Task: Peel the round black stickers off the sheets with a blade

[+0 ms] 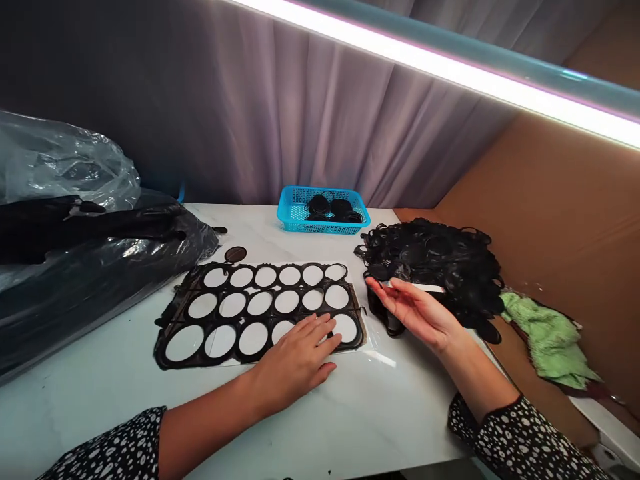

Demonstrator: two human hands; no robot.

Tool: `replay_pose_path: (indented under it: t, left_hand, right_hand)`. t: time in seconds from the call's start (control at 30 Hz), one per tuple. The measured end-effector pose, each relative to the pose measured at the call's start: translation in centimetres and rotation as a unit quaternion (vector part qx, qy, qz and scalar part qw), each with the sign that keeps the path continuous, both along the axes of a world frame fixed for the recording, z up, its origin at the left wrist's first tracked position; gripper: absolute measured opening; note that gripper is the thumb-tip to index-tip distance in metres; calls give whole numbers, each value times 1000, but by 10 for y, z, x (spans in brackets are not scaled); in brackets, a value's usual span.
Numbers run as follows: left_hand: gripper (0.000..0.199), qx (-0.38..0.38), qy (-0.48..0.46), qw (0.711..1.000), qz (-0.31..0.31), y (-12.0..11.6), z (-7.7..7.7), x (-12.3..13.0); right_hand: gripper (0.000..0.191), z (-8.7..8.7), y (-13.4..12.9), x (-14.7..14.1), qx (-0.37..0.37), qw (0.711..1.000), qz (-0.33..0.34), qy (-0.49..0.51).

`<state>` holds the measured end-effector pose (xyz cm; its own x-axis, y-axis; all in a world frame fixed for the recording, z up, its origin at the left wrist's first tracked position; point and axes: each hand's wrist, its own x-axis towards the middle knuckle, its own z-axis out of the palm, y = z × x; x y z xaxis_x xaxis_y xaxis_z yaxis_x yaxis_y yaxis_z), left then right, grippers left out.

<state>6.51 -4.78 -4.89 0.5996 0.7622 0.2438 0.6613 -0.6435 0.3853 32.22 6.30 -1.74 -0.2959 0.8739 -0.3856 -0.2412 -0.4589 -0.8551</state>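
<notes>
left hand [295,360] open, flat on black cutout sheet [260,280] | right grip [400,293] clamped on white strip [429,288]

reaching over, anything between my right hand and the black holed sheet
Nothing visible: your right hand hovers just beside the right edge of the black holed sheet. Your left hand lies on the sheet, not between them.
</notes>
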Motion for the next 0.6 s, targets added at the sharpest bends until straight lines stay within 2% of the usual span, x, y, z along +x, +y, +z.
replay_pose_path:
  t: [0.13,0.3,0.4,0.6]
  left_hand:
    - [46,-15,7,1000,-15,-9,-4,-5]
    - [54,-30,10,999,-30,-8,-7,-9]
    - [55,-27,11,999,-34,-7,-9,-10]
    - [52,-29,-4,999,-34,-9,-13,-10]
  right_hand:
    - [28,-2,-29,-13,67,988,106,-88]
    - [27,-9,-53,-28,205,923,216,-245]
    - [26,-12,-59,-32,252,895,229,-288]
    - [23,-13,-62,-34,285,878,235,-304]
